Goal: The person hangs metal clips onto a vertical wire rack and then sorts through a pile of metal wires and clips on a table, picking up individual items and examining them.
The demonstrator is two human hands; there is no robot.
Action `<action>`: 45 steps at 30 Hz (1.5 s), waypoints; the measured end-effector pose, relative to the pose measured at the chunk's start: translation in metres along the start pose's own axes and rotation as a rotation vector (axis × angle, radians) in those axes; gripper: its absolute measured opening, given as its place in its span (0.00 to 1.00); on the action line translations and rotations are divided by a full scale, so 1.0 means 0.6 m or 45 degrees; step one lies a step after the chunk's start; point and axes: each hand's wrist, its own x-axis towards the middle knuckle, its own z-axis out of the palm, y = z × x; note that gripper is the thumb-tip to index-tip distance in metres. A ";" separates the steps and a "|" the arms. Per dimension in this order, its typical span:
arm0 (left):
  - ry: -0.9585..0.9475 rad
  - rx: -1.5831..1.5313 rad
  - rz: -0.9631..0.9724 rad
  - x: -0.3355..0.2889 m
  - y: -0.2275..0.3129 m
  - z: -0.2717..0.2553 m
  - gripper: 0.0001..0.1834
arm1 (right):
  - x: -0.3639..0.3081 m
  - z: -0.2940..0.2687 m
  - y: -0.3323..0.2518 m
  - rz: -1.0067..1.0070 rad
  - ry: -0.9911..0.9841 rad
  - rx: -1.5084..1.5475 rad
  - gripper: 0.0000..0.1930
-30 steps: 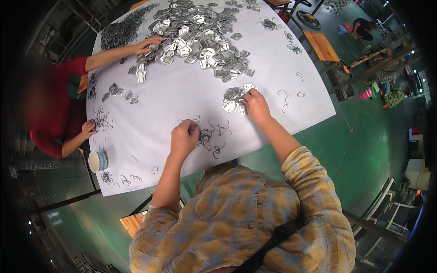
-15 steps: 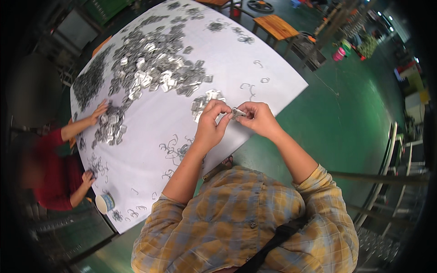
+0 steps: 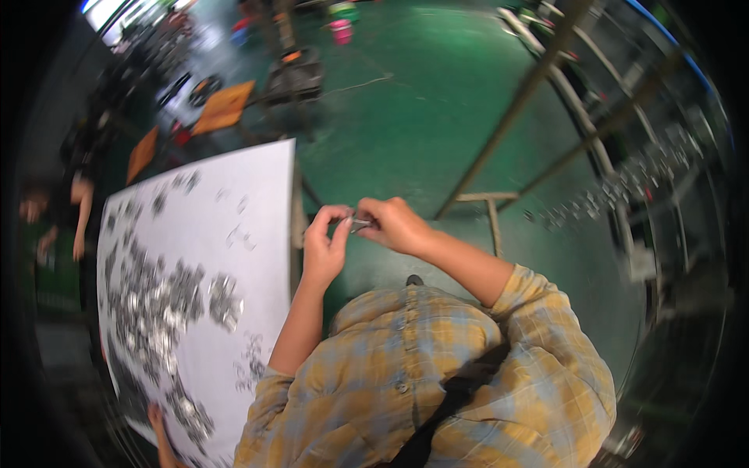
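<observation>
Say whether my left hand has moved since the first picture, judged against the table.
Yes: your left hand went from over the white table outward, past the edge nearest you.

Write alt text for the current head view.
A bare left hand and right hand hold a small metal piece between them, beside a white table bearing heaps of grey metal pieces. Below them shows a yellow-and-blue plaid shirt with a black strap; the floor is green.

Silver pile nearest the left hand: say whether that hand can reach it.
Likely yes: the left hand has a free path over the sheet to the pile, but seems to hold a part.
</observation>
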 end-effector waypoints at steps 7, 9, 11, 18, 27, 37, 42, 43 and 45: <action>-0.471 -0.376 -0.106 0.034 0.006 0.190 0.02 | -0.188 -0.133 0.108 0.259 0.318 0.199 0.16; -0.575 -0.476 -0.098 0.042 0.018 0.239 0.02 | -0.272 -0.159 0.167 0.493 0.617 0.269 0.16; -0.722 -0.463 -0.085 0.046 0.024 0.275 0.01 | -0.356 -0.178 0.254 0.807 1.011 0.168 0.15; -1.014 -0.352 -0.018 0.054 0.022 0.369 0.01 | -0.471 -0.255 0.407 1.212 1.492 -0.279 0.17; -1.023 -0.200 -0.005 0.041 0.010 0.377 0.01 | -0.465 -0.338 0.449 0.899 1.398 0.169 0.32; -1.196 -0.060 0.155 0.044 0.020 0.459 0.02 | -0.498 -0.345 0.401 0.925 1.229 0.220 0.08; -1.322 -0.038 0.294 0.030 0.022 0.555 0.03 | -0.513 -0.318 0.314 0.986 0.968 0.115 0.06; -1.322 -0.020 0.308 0.025 0.022 0.571 0.04 | -0.514 -0.314 0.296 0.996 0.971 0.114 0.06; -1.333 -0.010 0.317 0.015 0.019 0.596 0.04 | -0.516 -0.303 0.263 1.074 0.864 0.134 0.07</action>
